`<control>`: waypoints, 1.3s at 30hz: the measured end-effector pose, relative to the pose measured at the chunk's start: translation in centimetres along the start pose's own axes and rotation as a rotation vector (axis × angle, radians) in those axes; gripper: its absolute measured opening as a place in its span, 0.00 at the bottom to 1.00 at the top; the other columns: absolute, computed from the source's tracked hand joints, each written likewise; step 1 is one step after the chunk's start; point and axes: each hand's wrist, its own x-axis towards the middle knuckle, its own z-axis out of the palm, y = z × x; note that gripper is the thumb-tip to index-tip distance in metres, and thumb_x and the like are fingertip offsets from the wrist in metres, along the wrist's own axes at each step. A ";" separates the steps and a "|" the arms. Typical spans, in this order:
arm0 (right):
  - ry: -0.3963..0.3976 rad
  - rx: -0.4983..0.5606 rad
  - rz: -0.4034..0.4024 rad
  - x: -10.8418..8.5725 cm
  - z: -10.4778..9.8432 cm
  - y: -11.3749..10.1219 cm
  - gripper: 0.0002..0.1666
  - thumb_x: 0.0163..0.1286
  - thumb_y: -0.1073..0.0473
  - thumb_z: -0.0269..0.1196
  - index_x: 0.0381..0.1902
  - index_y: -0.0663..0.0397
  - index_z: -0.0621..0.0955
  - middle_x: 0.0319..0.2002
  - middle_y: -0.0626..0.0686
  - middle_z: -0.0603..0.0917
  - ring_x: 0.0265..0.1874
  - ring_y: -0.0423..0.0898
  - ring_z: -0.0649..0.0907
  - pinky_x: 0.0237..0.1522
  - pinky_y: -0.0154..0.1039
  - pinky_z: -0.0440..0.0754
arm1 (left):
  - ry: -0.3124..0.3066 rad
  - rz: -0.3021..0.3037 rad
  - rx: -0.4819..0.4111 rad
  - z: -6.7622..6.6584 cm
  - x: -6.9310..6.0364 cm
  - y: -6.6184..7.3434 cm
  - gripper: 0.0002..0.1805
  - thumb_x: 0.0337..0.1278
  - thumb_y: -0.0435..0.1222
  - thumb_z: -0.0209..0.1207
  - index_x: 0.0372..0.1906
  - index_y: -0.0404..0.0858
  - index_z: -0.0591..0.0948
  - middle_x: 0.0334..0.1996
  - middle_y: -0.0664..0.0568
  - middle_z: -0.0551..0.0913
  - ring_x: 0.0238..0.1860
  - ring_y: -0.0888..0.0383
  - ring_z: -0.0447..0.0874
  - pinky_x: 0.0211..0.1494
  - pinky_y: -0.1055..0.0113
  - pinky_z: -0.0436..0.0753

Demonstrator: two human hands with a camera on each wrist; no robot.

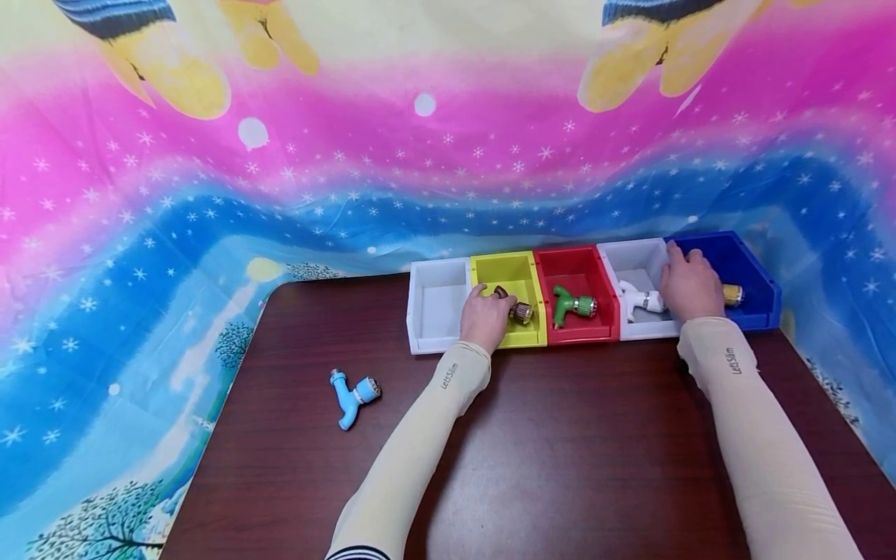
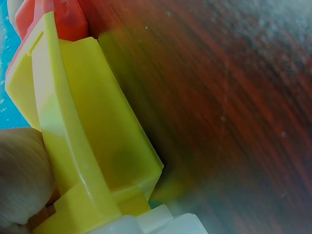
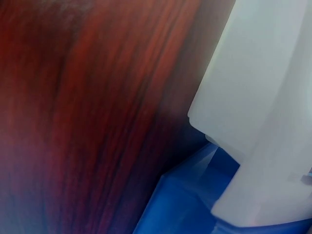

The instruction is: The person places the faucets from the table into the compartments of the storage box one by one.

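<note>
My left hand [image 1: 484,317] reaches into the yellow bin [image 1: 533,336] and holds a brown tap [image 1: 520,313] with a ribbed knob; part of the tap is under the fingers. My right hand [image 1: 691,286] is over the near side of the blue bin [image 1: 759,315], beside its wall with the white bin. A gold tap knob [image 1: 733,295] shows just right of that hand; the rest is covered, so its grip is hidden. In the left wrist view, part of my left hand [image 2: 22,178] lies against the yellow bin's wall [image 2: 63,122].
A green tap [image 1: 574,306] lies in the red bin [image 1: 581,334], and a white tap [image 1: 640,301] in the white bin [image 1: 637,330] beside it. Another white bin [image 1: 439,344] ends the row at left. A light blue tap [image 1: 353,398] lies on the brown table [image 1: 560,451].
</note>
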 end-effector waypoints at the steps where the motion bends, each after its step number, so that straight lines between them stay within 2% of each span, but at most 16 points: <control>1: 0.000 0.001 0.001 0.0 0.0 0.0 0.36 0.85 0.54 0.42 0.84 0.59 0.51 0.65 0.81 0.64 0.61 0.79 0.68 0.62 0.78 0.67 | -0.003 0.001 -0.001 0.0 0.0 0.0 0.19 0.68 0.35 0.60 0.56 0.61 0.88 0.42 0.59 0.93 0.43 0.61 0.92 0.77 0.61 0.68; 9: -0.013 0.011 0.020 0.0 0.2 0.0 0.37 0.85 0.54 0.43 0.84 0.56 0.49 0.66 0.81 0.64 0.61 0.79 0.68 0.63 0.78 0.67 | -0.017 -0.003 0.015 -0.1 -0.1 -0.1 0.21 0.69 0.35 0.59 0.57 0.63 0.87 0.44 0.61 0.93 0.44 0.63 0.92 0.77 0.62 0.68; 16: 0.014 0.005 0.007 -0.2 -0.2 -0.1 0.36 0.85 0.55 0.44 0.84 0.59 0.52 0.65 0.81 0.65 0.61 0.79 0.68 0.62 0.77 0.68 | -0.025 0.000 0.021 -0.3 0.0 0.2 0.21 0.71 0.35 0.58 0.57 0.63 0.87 0.41 0.62 0.93 0.40 0.63 0.92 0.77 0.61 0.67; 27: 0.005 0.012 0.012 -0.2 -0.2 -0.2 0.36 0.85 0.54 0.43 0.84 0.58 0.51 0.66 0.81 0.64 0.61 0.79 0.68 0.63 0.78 0.67 | -0.038 0.011 0.075 -0.4 0.0 0.1 0.21 0.74 0.37 0.55 0.60 0.64 0.85 0.38 0.61 0.93 0.38 0.63 0.91 0.77 0.61 0.68; 39: 0.003 0.006 0.009 0.0 0.1 0.1 0.36 0.85 0.54 0.44 0.84 0.57 0.50 0.66 0.81 0.64 0.61 0.79 0.68 0.62 0.78 0.68 | -0.043 0.026 0.082 -0.2 0.0 0.0 0.22 0.76 0.37 0.53 0.63 0.63 0.84 0.36 0.60 0.93 0.35 0.62 0.91 0.77 0.60 0.68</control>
